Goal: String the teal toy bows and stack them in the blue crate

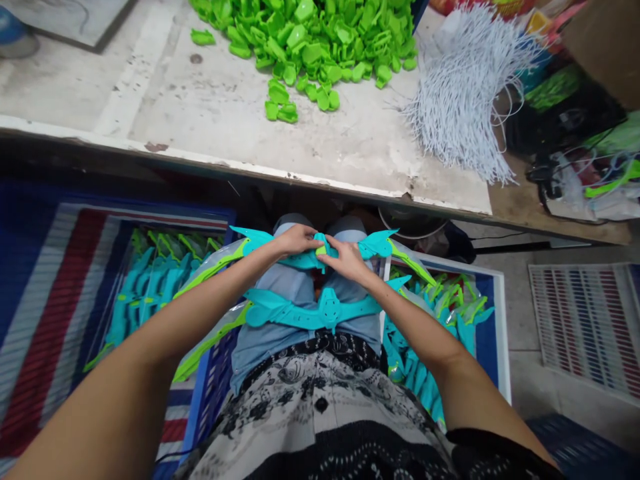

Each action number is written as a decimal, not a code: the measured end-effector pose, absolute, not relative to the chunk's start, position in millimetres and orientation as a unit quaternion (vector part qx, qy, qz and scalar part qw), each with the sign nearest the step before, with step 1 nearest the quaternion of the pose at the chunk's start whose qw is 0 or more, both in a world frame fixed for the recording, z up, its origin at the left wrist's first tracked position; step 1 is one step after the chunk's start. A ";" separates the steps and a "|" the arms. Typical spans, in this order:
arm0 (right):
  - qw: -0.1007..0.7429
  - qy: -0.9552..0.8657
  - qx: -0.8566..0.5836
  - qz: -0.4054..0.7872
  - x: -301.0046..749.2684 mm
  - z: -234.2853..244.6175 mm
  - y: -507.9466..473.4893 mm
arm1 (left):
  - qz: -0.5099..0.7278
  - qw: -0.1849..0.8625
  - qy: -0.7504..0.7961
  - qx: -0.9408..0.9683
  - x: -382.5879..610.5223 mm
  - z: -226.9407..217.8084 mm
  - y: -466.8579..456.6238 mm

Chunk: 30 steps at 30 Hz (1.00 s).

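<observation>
Over my lap, my left hand [296, 239] and my right hand [349, 259] grip the middle of a teal toy bow [383, 245] with green tips. A small green plastic piece [322, 251] sits pinched between both hands at the bow's centre. Fingers of both hands are curled closed on it. A second teal bow part [320, 311] lies across my thighs just below the hands.
A worn table [210, 127] ahead carries a heap of green plastic pieces [310, 40] and a bundle of white cords [463, 100]. A bin of teal bows [150, 280] stands at my left, another bin [450, 313] at my right. Clutter lies far right.
</observation>
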State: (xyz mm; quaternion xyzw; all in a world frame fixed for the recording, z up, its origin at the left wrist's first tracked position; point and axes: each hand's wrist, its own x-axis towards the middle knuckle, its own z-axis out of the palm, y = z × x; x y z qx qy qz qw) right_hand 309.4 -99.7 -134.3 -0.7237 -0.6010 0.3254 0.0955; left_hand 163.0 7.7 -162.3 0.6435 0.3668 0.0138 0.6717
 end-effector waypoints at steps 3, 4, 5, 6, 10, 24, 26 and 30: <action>0.092 -0.584 -0.725 0.352 310.6 -132.0 -96.3 | -0.002 0.677 0.357 0.644 163.4 -159.6 9.2; 0.089 -0.575 -0.729 0.360 310.9 -131.7 -94.7 | -0.007 0.676 0.359 0.644 163.7 -159.2 9.5; 0.083 -0.568 -0.733 0.364 311.0 -131.9 -92.9 | -0.013 0.673 0.361 0.645 164.2 -159.1 9.6; 0.076 -0.563 -0.737 0.366 311.1 -132.4 -90.7 | -0.014 0.671 0.366 0.645 164.7 -159.2 9.5; 0.060 -0.550 -0.746 0.370 312.4 -138.4 -79.9 | -0.005 0.663 0.396 0.635 167.5 -158.7 8.4; 0.178 -0.711 -0.667 0.129 312.6 -66.1 18.6 | 0.146 0.410 0.407 0.803 159.1 -152.9 -23.9; 0.242 -0.707 -0.663 0.049 312.5 -63.5 69.8 | 0.219 0.360 0.389 0.819 154.5 -145.3 -45.5; 0.246 -0.715 -0.654 0.017 313.7 -76.9 155.3 | 0.162 0.404 0.348 0.831 137.1 -134.0 -86.6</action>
